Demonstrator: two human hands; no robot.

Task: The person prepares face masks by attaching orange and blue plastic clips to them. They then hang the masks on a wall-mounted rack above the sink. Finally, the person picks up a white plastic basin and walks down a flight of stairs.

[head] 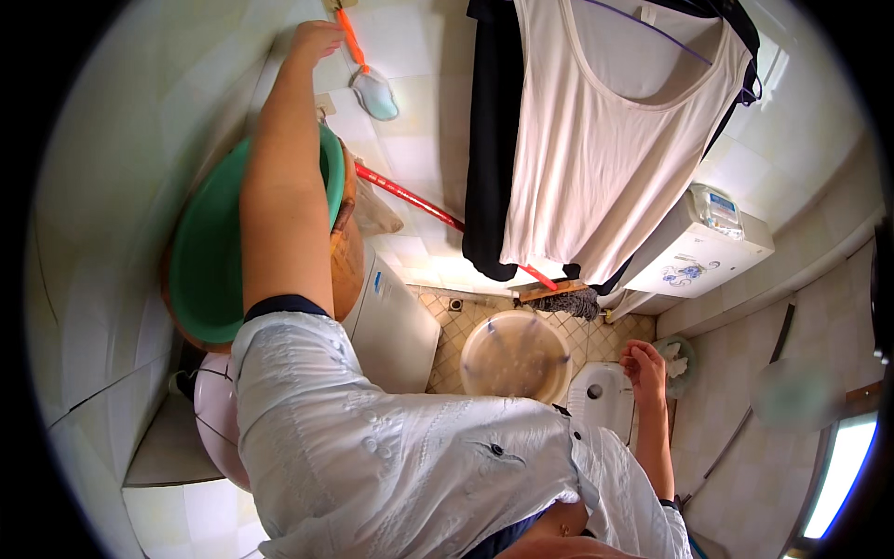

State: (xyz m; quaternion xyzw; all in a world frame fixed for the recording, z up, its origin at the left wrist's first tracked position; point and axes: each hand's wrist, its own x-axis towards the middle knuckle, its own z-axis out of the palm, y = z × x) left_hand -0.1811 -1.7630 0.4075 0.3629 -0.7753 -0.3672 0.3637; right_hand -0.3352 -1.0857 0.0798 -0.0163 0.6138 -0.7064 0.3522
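My left hand (318,42) is raised to the tiled wall at the upper left, fingers bent. Its fingertips are right beside an orange strap (353,43); whether they grip it is not clear. From the strap hangs a small mesh pouch (377,96) with something pale blue-green inside. Below my outstretched arm, a green plastic basin (209,244) leans, partly hidden by the arm, with a brown wooden-looking tub (353,272) behind it. At the lower right, my right hand (644,367) hangs with loosely curled fingers, nothing visible in it, above the floor near the squat toilet (602,398).
A pale tank top (601,154) and dark clothing hang ahead. A red pole (412,199) slants behind them towards a grey mop head (562,304). On the tiled floor stands a round basin (517,356), beside a white appliance (394,328). A white box (691,251) is at the right.
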